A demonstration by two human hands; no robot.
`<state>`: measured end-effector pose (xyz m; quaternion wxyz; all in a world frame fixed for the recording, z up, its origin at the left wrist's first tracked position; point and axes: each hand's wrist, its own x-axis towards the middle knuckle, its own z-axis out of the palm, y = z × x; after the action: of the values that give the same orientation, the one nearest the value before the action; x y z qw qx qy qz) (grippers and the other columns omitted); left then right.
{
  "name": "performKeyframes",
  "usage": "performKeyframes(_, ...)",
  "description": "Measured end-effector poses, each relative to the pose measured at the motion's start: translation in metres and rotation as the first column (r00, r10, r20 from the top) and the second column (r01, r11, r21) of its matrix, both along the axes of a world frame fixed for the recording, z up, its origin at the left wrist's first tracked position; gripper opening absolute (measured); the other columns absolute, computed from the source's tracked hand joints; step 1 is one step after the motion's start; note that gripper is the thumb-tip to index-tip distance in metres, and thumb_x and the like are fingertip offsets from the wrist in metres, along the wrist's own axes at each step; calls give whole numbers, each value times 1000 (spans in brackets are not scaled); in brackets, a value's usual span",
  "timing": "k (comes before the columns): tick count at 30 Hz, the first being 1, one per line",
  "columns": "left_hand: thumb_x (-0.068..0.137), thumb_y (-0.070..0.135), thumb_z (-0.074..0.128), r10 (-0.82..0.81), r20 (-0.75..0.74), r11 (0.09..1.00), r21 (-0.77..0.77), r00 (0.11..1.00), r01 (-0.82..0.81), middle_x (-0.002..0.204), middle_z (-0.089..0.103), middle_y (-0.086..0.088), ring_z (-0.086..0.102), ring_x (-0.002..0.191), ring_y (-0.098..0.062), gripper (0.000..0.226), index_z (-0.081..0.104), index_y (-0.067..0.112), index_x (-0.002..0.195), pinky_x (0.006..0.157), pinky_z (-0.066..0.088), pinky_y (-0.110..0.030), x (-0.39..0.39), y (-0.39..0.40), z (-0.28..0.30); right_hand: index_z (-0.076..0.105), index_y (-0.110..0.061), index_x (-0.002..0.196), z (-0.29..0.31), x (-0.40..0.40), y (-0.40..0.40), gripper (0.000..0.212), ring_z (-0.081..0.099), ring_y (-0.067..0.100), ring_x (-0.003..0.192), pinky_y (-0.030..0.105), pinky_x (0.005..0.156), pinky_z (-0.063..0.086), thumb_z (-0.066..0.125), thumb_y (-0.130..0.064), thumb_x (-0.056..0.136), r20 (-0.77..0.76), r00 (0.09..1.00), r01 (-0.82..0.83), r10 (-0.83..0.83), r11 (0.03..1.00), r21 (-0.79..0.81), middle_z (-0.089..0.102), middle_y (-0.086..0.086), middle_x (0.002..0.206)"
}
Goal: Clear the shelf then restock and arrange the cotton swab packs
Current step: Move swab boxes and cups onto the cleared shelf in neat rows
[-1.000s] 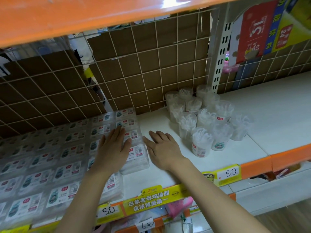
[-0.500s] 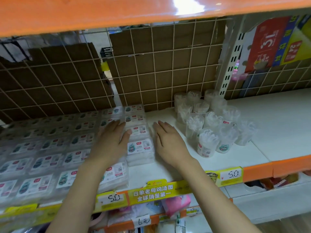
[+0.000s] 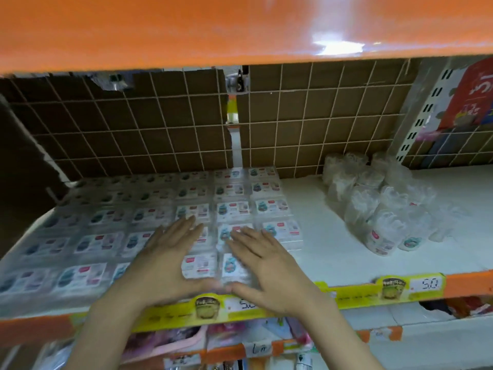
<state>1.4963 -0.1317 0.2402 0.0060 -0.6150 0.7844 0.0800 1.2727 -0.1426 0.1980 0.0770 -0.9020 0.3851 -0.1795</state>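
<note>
Clear plastic lies under spread, flat fingers: the right hand (image 3: pixel 269 265) has shifted from bare shelf (image 3: pixel 328 236) onto the cotton swab packs (image 3: pixel 232 209), joining the left hand (image 3: pixel 165 260). Rows look nearly squared; round tubs (image 3: pixel 384 209) stand apart.

A bare strip of the white shelf board (image 3: pixel 314 236) lies open between the flat clear cotton swab packs (image 3: pixel 240 209) and the cluster of round clear plastic swab tubs (image 3: pixel 378 220). Overhead the orange shelf edge (image 3: pixel 213 30) hangs low, and the brown cardboard behind white wire grid (image 3: pixel 160 134) closes the back.
</note>
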Motion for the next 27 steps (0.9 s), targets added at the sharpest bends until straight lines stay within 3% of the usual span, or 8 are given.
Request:
performKeyframes(2,27,104,-5,-62,25,997,40,998,61,139,-33,18,-26,132,1,132,-25,34,137,111,-14,-28,12,0,-4,40,-19,143,-4,7,3,75,20,15,142,37,115,7,25,-69,89,-4,999,43,-43,999,-7,35,0,150)
performKeyframes(7,33,100,-13,-149,-3,989,26,989,149,138,-40,16,-31,134,-3,120,-31,33,132,112,-19,-32,22,-4,-22,44,-28,140,-6,8,5,68,27,17,140,40,115,17,35,-70,87,-39,991,125,-127,991,-54,37,-1,149)
performKeyframes(11,36,96,-19,-164,-13,986,-30,986,164,135,-40,13,-34,127,-3,119,-31,29,134,111,-19,-33,23,-5,-29,58,-26,127,-4,11,13,58,42,22,130,39,107,35,47,-66,86,6,984,177,-178,971,-160,49,1,140)
performKeyframes(13,45,93,-19,-213,-7,973,-94,977,211,141,-32,9,-24,134,-5,119,-18,27,143,113,-12,-34,23,-5,-31,63,-23,122,-4,15,19,51,49,22,124,38,102,40,52,-59,87,42,981,196,-191,961,-197,56,0,132)
performKeyframes(15,55,90,-19,-266,4,948,-182,964,262,146,-17,6,-7,141,-9,118,4,23,150,113,-3,-35,22,-4,-28,61,-22,124,-6,20,26,46,49,21,123,35,104,38,51,-51,90,41,979,206,-202,960,-191,57,0,131)
performKeyframes(22,53,82,-31,-285,-39,951,-134,958,277,143,-27,9,-22,138,-8,114,-11,21,148,111,-21,-30,19,7,-29,47,-25,139,-10,28,35,49,32,16,138,36,114,26,40,-45,95,-6,970,243,-244,967,-80,41,-3,146)
performKeyframes(25,74,79,-15,-242,-5,954,-186,970,237,155,-4,-1,-4,141,-15,102,6,13,149,117,-5,-36,17,11,-34,44,-22,140,-11,28,32,50,30,17,139,35,115,19,36,-45,96,-49,974,219,-223,972,-81,38,0,148)
performKeyframes(27,86,73,-2,-206,55,963,-166,977,212,152,25,-9,24,139,-21,94,28,7,145,115,10,-39,17,11,-37,43,-19,141,-11,28,30,51,31,19,139,34,114,16,34,-44,97,-72,974,210,-216,974,-82,39,2,148)
